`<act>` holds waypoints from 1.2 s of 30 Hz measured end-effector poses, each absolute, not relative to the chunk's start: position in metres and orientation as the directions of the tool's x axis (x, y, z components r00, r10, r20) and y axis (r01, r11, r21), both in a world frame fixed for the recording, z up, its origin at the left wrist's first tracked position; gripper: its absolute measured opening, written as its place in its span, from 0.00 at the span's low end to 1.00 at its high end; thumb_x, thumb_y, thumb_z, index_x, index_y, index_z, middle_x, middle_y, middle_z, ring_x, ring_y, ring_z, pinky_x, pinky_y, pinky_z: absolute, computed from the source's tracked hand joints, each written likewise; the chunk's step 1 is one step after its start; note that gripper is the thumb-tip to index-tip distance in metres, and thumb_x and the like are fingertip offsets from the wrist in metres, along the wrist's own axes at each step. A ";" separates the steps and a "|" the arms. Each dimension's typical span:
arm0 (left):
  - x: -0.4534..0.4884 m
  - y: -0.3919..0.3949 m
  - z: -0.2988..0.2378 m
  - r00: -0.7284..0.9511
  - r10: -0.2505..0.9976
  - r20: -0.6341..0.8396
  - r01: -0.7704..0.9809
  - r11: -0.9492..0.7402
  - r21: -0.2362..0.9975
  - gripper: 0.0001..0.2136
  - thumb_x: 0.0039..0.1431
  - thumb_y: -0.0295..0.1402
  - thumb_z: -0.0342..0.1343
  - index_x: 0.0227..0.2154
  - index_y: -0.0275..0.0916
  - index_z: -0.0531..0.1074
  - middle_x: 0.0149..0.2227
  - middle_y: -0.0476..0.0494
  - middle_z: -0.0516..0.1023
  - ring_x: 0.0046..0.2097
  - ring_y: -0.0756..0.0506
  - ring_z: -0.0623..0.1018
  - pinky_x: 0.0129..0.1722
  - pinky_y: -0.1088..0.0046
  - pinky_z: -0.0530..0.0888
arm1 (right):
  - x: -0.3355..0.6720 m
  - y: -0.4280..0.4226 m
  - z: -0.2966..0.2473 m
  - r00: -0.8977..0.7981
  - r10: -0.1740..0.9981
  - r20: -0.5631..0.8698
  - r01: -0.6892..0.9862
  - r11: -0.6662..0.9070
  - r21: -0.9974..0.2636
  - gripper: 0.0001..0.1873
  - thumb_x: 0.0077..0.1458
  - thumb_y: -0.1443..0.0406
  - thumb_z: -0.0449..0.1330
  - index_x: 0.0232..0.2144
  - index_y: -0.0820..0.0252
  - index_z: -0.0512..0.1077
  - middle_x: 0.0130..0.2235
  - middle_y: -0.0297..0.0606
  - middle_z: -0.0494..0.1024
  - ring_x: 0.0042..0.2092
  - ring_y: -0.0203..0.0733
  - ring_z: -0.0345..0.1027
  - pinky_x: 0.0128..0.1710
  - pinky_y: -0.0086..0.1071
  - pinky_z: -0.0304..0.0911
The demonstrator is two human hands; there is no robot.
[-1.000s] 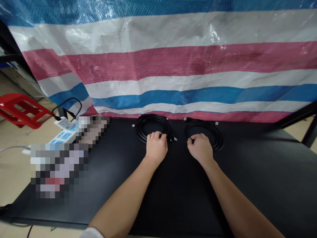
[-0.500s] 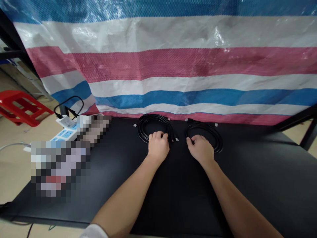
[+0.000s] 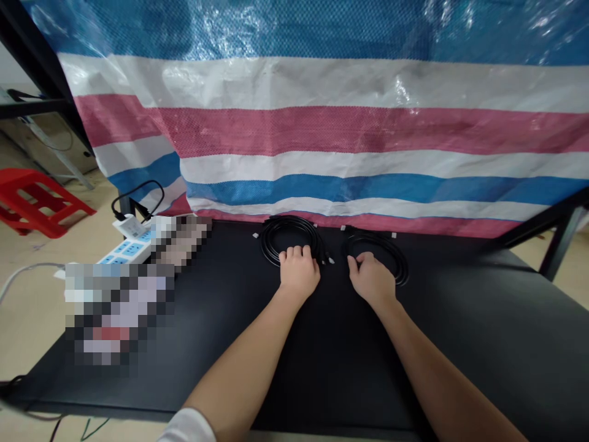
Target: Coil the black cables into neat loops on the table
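Two coils of black cable lie side by side at the back of the black table (image 3: 221,344). The left cable coil (image 3: 286,222) has small white tags and light-coloured plug ends at its right side. My left hand (image 3: 300,270) rests on its front edge with the fingers curled over the loops. At the right cable coil (image 3: 401,261), which also carries white tags, my right hand (image 3: 372,279) closes thumb and fingers around the front left part. The backs of both hands hide the exact grip.
A white and blue power strip (image 3: 131,247) with a plugged-in adapter (image 3: 131,226) lies at the table's left, beside a blurred-out patch. A striped plastic sheet (image 3: 340,132) hangs behind the table. On the floor at left stands a red stool (image 3: 46,202). Dark frame posts flank the sheet.
The camera view has shifted slightly, so more of the sheet shows. Both hands stay at their coils, with hardly any movement against them.
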State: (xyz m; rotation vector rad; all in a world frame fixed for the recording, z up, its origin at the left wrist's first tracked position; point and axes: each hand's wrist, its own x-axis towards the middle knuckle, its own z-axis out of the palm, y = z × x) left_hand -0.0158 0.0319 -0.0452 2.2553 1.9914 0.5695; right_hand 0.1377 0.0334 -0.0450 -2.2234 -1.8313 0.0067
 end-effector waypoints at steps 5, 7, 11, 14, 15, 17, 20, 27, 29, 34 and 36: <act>-0.015 0.029 -0.043 0.075 0.976 0.203 0.946 -0.135 0.296 0.14 0.58 0.33 0.46 0.44 0.32 0.69 0.43 0.31 0.73 0.47 0.37 0.70 0.46 0.56 0.63 | 0.133 0.030 -0.039 0.182 0.976 0.120 0.973 -0.161 -0.166 0.14 0.58 0.62 0.49 0.37 0.64 0.71 0.38 0.50 0.77 0.40 0.49 0.72 0.34 0.34 0.60; -0.014 0.028 -0.043 0.074 0.976 0.205 0.947 -0.133 0.294 0.15 0.59 0.33 0.46 0.45 0.31 0.69 0.44 0.31 0.73 0.48 0.37 0.70 0.47 0.56 0.63 | 0.131 0.029 -0.035 0.194 0.978 0.080 0.972 -0.181 -0.153 0.15 0.59 0.62 0.48 0.36 0.64 0.72 0.39 0.51 0.76 0.41 0.49 0.72 0.34 0.34 0.60; -0.013 0.027 -0.044 0.071 0.970 0.234 0.951 -0.136 0.276 0.15 0.61 0.33 0.43 0.45 0.33 0.70 0.44 0.32 0.73 0.47 0.37 0.70 0.47 0.56 0.64 | 0.129 0.027 -0.026 0.249 0.968 0.030 0.954 -0.239 -0.180 0.19 0.61 0.61 0.44 0.37 0.65 0.72 0.37 0.51 0.77 0.40 0.49 0.73 0.34 0.34 0.60; -0.013 0.024 -0.045 0.075 0.966 0.249 0.955 -0.142 0.262 0.15 0.62 0.33 0.42 0.42 0.34 0.71 0.42 0.33 0.74 0.46 0.37 0.70 0.46 0.56 0.64 | 0.131 0.026 -0.022 0.294 0.956 -0.004 0.934 -0.288 -0.213 0.21 0.62 0.61 0.41 0.38 0.65 0.72 0.35 0.51 0.77 0.38 0.49 0.73 0.34 0.35 0.59; -0.013 0.024 -0.045 0.074 0.965 0.250 0.955 -0.141 0.261 0.15 0.62 0.33 0.42 0.42 0.34 0.71 0.42 0.33 0.74 0.46 0.37 0.70 0.46 0.56 0.64 | 0.132 0.026 -0.022 0.303 0.953 -0.011 0.928 -0.298 -0.225 0.21 0.62 0.61 0.41 0.38 0.65 0.72 0.34 0.50 0.77 0.38 0.49 0.73 0.33 0.35 0.59; -0.014 0.022 -0.044 0.060 0.964 0.259 0.953 -0.132 0.272 0.14 0.61 0.33 0.43 0.42 0.34 0.71 0.43 0.33 0.73 0.47 0.38 0.70 0.47 0.56 0.64 | 0.134 0.026 -0.023 0.309 0.951 -0.005 0.919 -0.300 -0.254 0.19 0.61 0.61 0.44 0.38 0.63 0.72 0.33 0.48 0.77 0.37 0.49 0.73 0.32 0.34 0.60; -0.014 0.020 -0.043 0.025 0.953 0.303 0.942 -0.123 0.311 0.12 0.60 0.32 0.45 0.41 0.36 0.71 0.46 0.34 0.71 0.49 0.38 0.68 0.47 0.56 0.64 | 0.137 0.025 -0.025 0.295 0.955 0.030 0.919 -0.275 -0.281 0.17 0.58 0.60 0.48 0.39 0.62 0.72 0.32 0.46 0.78 0.36 0.48 0.73 0.31 0.34 0.59; -0.011 0.015 -0.044 0.062 0.926 0.374 0.943 -0.177 0.282 0.11 0.56 0.31 0.47 0.40 0.37 0.70 0.47 0.34 0.69 0.50 0.38 0.66 0.47 0.56 0.63 | 0.139 0.020 -0.027 0.210 0.977 0.029 0.950 -0.198 -0.240 0.14 0.57 0.58 0.51 0.36 0.60 0.73 0.34 0.45 0.78 0.38 0.48 0.73 0.31 0.33 0.60; -0.009 0.014 -0.044 0.096 0.926 0.366 0.947 -0.198 0.254 0.11 0.55 0.30 0.48 0.40 0.36 0.70 0.47 0.34 0.69 0.51 0.38 0.66 0.47 0.56 0.63 | 0.141 0.019 -0.027 0.160 0.986 0.048 0.963 -0.145 -0.229 0.14 0.58 0.59 0.50 0.34 0.59 0.74 0.35 0.44 0.77 0.38 0.47 0.72 0.31 0.32 0.59; -0.005 0.012 -0.041 0.093 0.932 0.351 0.960 -0.177 0.215 0.12 0.54 0.29 0.47 0.41 0.36 0.69 0.47 0.33 0.70 0.50 0.38 0.67 0.47 0.56 0.64 | 0.146 0.017 -0.030 0.055 0.984 0.169 0.974 -0.015 -0.227 0.14 0.57 0.62 0.51 0.32 0.57 0.76 0.36 0.43 0.76 0.41 0.45 0.70 0.34 0.32 0.61; -0.003 0.011 -0.040 0.070 0.935 0.348 0.966 -0.151 0.212 0.13 0.54 0.28 0.47 0.43 0.36 0.68 0.47 0.34 0.70 0.51 0.38 0.67 0.48 0.56 0.63 | 0.147 0.016 -0.031 0.014 0.979 0.205 0.974 0.033 -0.222 0.13 0.56 0.63 0.52 0.36 0.57 0.77 0.37 0.44 0.76 0.43 0.47 0.68 0.37 0.34 0.61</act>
